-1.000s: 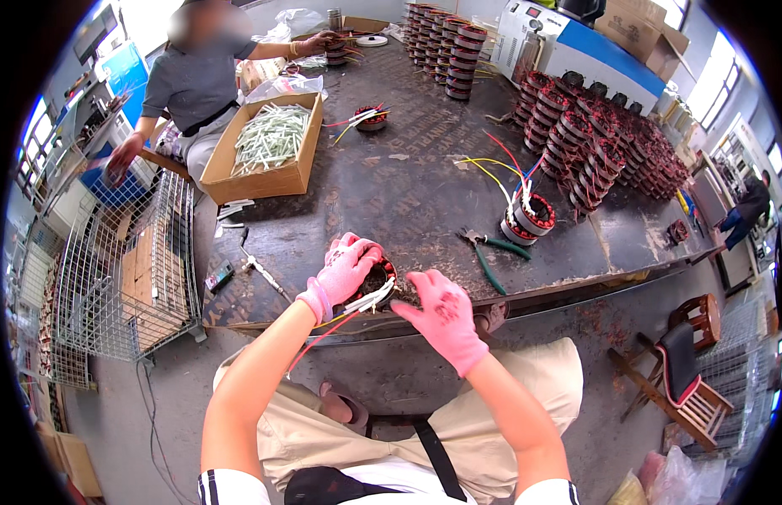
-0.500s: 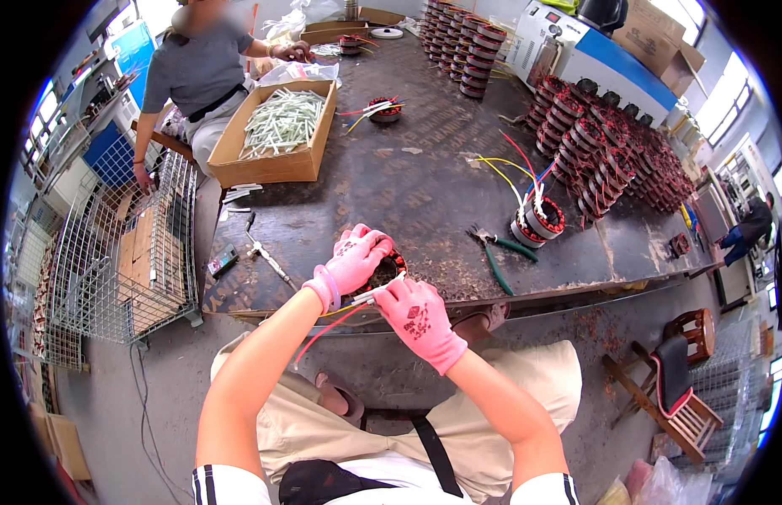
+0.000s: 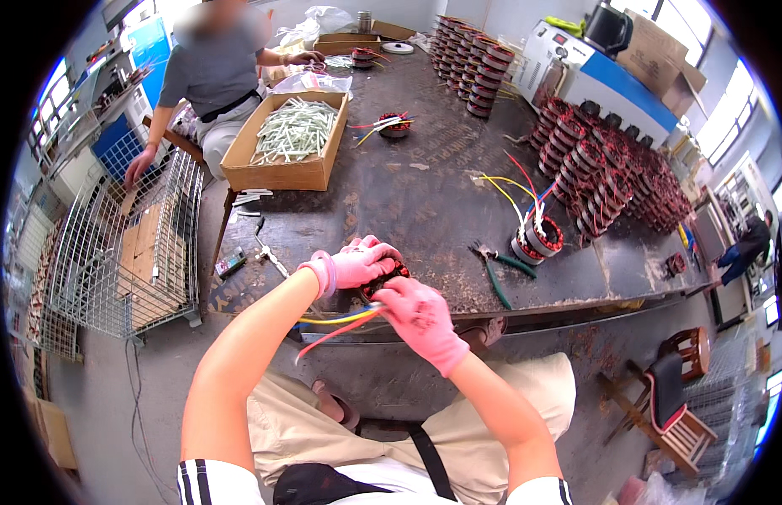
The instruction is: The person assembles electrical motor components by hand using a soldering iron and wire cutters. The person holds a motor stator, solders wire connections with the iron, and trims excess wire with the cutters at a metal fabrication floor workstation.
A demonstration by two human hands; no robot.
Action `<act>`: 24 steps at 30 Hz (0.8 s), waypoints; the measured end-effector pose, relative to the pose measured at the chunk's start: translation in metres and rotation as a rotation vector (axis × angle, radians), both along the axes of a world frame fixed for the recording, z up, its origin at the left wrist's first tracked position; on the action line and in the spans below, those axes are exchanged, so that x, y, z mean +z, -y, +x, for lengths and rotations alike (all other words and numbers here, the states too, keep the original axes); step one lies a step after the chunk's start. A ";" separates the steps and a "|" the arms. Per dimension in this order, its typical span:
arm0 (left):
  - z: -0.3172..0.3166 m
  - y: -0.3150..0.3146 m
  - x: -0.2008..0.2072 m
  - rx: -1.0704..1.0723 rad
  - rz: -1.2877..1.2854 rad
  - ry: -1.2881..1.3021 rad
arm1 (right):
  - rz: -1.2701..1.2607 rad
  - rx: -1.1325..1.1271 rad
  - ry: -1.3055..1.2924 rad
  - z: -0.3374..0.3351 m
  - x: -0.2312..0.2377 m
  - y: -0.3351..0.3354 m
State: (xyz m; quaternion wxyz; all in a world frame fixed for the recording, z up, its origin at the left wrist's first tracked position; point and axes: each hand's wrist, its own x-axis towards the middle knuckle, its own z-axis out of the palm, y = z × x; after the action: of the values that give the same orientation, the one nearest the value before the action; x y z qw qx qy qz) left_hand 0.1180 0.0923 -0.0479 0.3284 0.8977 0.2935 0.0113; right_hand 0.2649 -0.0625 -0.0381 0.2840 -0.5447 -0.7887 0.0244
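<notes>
Both my hands wear pink gloves. My left hand point(image 3: 359, 264) grips a small round motor stator point(image 3: 388, 274) with copper windings at the near edge of the dark worktable point(image 3: 408, 194). My right hand point(image 3: 423, 316) holds the same stator from below and the right. Yellow, red and blue lead wires point(image 3: 336, 322) trail from it to the left, under my left wrist. Most of the stator is hidden by my fingers.
Green-handled pliers point(image 3: 494, 271) and a stator with long coloured leads point(image 3: 536, 238) lie to the right. Stacks of stators point(image 3: 610, 181) fill the right and far side. A cardboard box of white sleeves point(image 3: 290, 139), a seated person point(image 3: 210, 80) and a wire cage point(image 3: 126, 244) are on the left.
My hands have stayed on the stator, the right hand shifting lower under it. The coloured leads now hang out further to the left. The view has moved closer to the table.
</notes>
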 end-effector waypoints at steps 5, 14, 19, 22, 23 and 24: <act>-0.003 0.006 -0.001 0.023 0.207 0.164 | -0.068 -0.003 -0.821 0.011 -0.026 0.029; 0.000 0.081 0.010 0.154 0.665 0.405 | -0.087 -0.108 -0.778 0.002 -0.046 0.042; -0.001 0.067 0.002 0.594 -0.139 0.769 | -0.132 -0.086 -0.750 0.010 -0.041 0.040; -0.023 0.040 0.026 0.687 -0.467 1.094 | -0.173 -0.089 -0.786 0.009 -0.038 0.040; -0.036 0.031 0.033 0.674 -0.440 1.156 | -0.186 -0.089 -0.814 0.008 -0.036 0.041; -0.049 0.023 0.040 0.692 -0.403 1.115 | -0.195 -0.091 -0.842 0.007 -0.032 0.042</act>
State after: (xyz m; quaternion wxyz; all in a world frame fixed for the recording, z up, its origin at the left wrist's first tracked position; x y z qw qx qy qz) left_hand 0.0685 0.0693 -0.0078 0.5685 0.5338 0.3468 0.5211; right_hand 0.2718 -0.1040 -0.0705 0.5289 -0.5457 -0.5731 0.3065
